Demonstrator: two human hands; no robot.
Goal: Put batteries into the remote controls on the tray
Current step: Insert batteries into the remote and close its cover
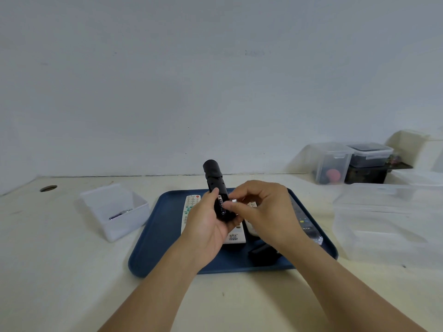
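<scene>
The left hand (206, 226) grips the black remote (215, 188) upright above the tray (153, 245) so the right hand (261, 209), pinching a battery (233, 200), can seat it

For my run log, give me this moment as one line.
left hand: holds black remote over tray | right hand: pinches battery at open compartment | stage: inserting battery

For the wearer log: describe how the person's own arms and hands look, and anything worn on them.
Both forearms are bare as far as the picture shows: no sleeves, gloves, watch or bracelet in view. The left hand and the right hand show no rings on the fingers that can be seen. The nails look short and unpainted. No markings show.
</scene>
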